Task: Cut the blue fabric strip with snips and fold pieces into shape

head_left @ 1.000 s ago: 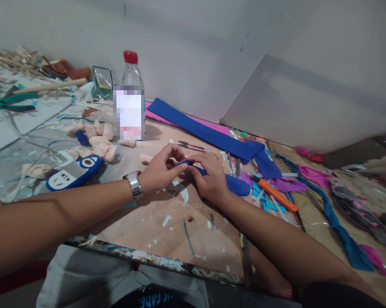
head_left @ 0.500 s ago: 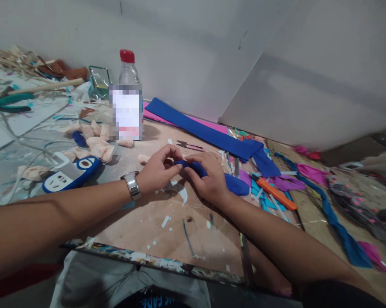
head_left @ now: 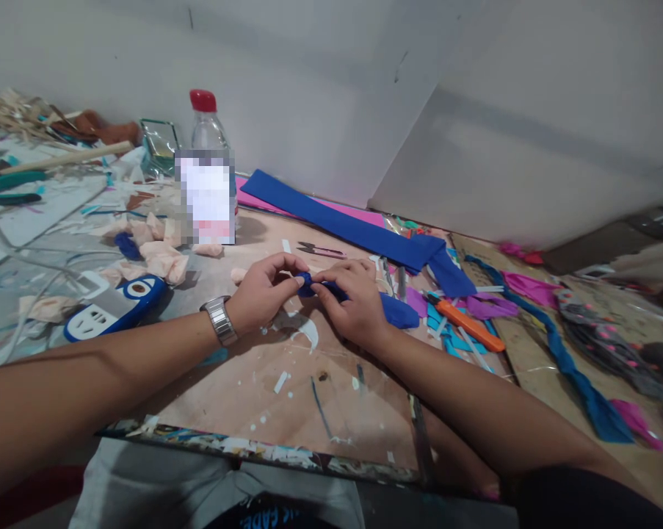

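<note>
A strip of blue cloth (head_left: 400, 311) runs under my right hand, and its gathered end lies between my two hands over the board. My left hand (head_left: 268, 290), with a metal watch on its wrist, pinches that bunched tip with thumb and forefinger. My right hand (head_left: 353, 297) grips the strip just beside it, thumb below and fingers over the top. Part of the cloth is hidden by the right palm. Just beyond my hands lie small thread snips (head_left: 321, 250). A pale peach scrap (head_left: 238, 276) rests by the left knuckles.
A red-capped bottle (head_left: 210, 132) stands behind my left hand. A blue-and-white power strip (head_left: 116, 307) with cables sits left, near crumpled peach pieces (head_left: 163, 261). Behind lies a folded blue band (head_left: 331, 220). An orange cutter (head_left: 468, 325) lies among scraps at right.
The view has shifted slightly. The gathered blue tip shows more plainly between my fingers, and both hands keep their hold on the cloth.
</note>
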Demonstrator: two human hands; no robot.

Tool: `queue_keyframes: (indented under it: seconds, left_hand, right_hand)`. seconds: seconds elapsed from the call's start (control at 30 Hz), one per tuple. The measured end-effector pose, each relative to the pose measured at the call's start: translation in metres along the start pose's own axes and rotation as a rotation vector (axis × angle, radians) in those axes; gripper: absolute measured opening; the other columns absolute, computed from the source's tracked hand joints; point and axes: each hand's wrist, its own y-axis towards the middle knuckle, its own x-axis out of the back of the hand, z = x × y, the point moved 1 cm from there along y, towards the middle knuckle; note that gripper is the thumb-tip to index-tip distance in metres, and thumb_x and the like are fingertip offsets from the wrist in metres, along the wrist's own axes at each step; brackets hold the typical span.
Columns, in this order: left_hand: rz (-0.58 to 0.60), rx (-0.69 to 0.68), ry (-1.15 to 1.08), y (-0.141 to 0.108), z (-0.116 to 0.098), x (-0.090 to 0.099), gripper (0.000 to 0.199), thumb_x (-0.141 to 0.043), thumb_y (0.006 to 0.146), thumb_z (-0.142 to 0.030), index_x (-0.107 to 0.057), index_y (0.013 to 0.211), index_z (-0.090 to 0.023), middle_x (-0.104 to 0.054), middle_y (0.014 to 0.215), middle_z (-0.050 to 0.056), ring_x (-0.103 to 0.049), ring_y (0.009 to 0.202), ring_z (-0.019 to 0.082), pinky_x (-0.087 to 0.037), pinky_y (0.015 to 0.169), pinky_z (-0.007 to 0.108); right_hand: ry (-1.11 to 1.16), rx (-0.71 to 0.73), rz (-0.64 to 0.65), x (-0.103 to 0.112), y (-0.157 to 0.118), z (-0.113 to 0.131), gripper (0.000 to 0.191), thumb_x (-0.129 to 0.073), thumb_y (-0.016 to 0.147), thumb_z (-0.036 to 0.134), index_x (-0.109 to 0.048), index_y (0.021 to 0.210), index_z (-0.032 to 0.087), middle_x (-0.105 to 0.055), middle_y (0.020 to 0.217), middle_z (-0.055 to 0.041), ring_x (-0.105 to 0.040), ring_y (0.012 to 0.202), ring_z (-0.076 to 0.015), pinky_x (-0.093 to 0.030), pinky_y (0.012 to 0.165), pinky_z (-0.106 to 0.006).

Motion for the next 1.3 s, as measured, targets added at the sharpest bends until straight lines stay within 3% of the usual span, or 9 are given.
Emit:
queue_keyframes:
  seconds: [0.2, 0.27, 0.4, 0.53, 0.67, 0.87, 1.07, 1.3]
  left_hand:
    - [0.082, 0.040, 0.005, -0.002, 0.001, 0.001, 0.018, -0.069, 0.089, -0.033, -0.066, 0.101, -0.020, -0.066, 0.072, -0.001, -0.043, 0.042, 0.006, -0.032, 0.039, 0.021]
    - [0.092, 0.020, 0.016, -0.003, 0.001, 0.001, 0.021, -0.071, 0.089, -0.035, -0.067, 0.103, -0.020, -0.068, 0.074, 0.000, -0.047, 0.045, 0.007, -0.034, 0.039, 0.021]
    - [0.086, -0.024, 0.035, -0.004, -0.003, -0.001, 0.024, -0.078, 0.085, -0.033, -0.071, 0.102, -0.020, -0.073, 0.085, 0.004, -0.065, 0.068, 0.014, -0.052, 0.055, 0.025]
    - [0.077, -0.035, 0.042, -0.002, 0.000, -0.001, 0.028, -0.077, 0.087, -0.038, -0.073, 0.107, -0.018, -0.075, 0.094, 0.007, -0.070, 0.082, 0.018, -0.058, 0.068, 0.029]
    - [0.084, -0.062, 0.032, 0.000, 0.009, 0.000, 0.031, -0.072, 0.092, -0.040, -0.073, 0.113, -0.017, -0.077, 0.106, 0.010, -0.071, 0.091, 0.018, -0.059, 0.079, 0.030]
    - [0.119, -0.091, 0.102, 0.000, 0.010, 0.001, 0.034, -0.066, 0.097, -0.041, -0.073, 0.122, -0.019, -0.077, 0.115, 0.012, -0.072, 0.096, 0.020, -0.060, 0.084, 0.035]
    - [0.115, -0.227, 0.193, 0.000, 0.005, 0.002, 0.030, -0.067, 0.096, -0.037, -0.077, 0.121, -0.024, -0.075, 0.124, 0.011, -0.069, 0.115, 0.023, -0.053, 0.107, 0.043]
    - [0.114, -0.282, 0.206, 0.003, 0.003, 0.002, 0.026, -0.071, 0.094, -0.036, -0.079, 0.115, -0.023, -0.074, 0.119, 0.011, -0.069, 0.111, 0.022, -0.054, 0.102, 0.040]
  right_hand:
    - [0.020, 0.004, 0.019, 0.003, 0.000, 0.004, 0.010, -0.064, 0.097, 0.032, -0.070, 0.094, 0.025, -0.078, 0.091, -0.0020, -0.065, 0.096, -0.0246, -0.035, 0.099, -0.049]
    - [0.017, -0.003, 0.023, 0.003, -0.001, 0.004, 0.012, -0.063, 0.097, 0.033, -0.069, 0.093, 0.025, -0.077, 0.090, -0.0023, -0.065, 0.096, -0.0247, -0.035, 0.099, -0.049]
    - [0.021, -0.009, 0.013, 0.003, -0.001, 0.003, 0.014, -0.062, 0.098, 0.035, -0.068, 0.091, 0.025, -0.076, 0.088, -0.0023, -0.065, 0.095, -0.0249, -0.035, 0.099, -0.049]
    - [0.050, -0.025, 0.015, 0.002, 0.000, 0.001, 0.013, -0.063, 0.099, 0.035, -0.068, 0.092, 0.025, -0.078, 0.095, -0.0027, -0.065, 0.097, -0.0249, -0.038, 0.100, -0.048]
    - [0.055, -0.031, -0.009, 0.002, 0.001, 0.000, 0.012, -0.065, 0.099, 0.036, -0.069, 0.093, 0.025, -0.078, 0.094, -0.0034, -0.066, 0.097, -0.0250, -0.041, 0.096, -0.047]
    - [0.071, -0.035, -0.010, 0.002, 0.001, -0.003, 0.013, -0.067, 0.098, 0.038, -0.066, 0.093, 0.026, -0.076, 0.093, -0.0031, -0.066, 0.098, -0.0255, -0.042, 0.096, -0.046]
    - [0.070, -0.041, -0.017, 0.001, 0.001, -0.005, 0.013, -0.065, 0.099, 0.039, -0.065, 0.096, 0.026, -0.075, 0.098, -0.0044, -0.066, 0.101, -0.0262, -0.043, 0.096, -0.046]
    - [0.083, -0.039, -0.028, 0.001, 0.001, -0.006, 0.018, -0.064, 0.100, 0.044, -0.065, 0.097, 0.026, -0.075, 0.103, -0.0052, -0.067, 0.106, -0.0260, -0.043, 0.099, -0.045]
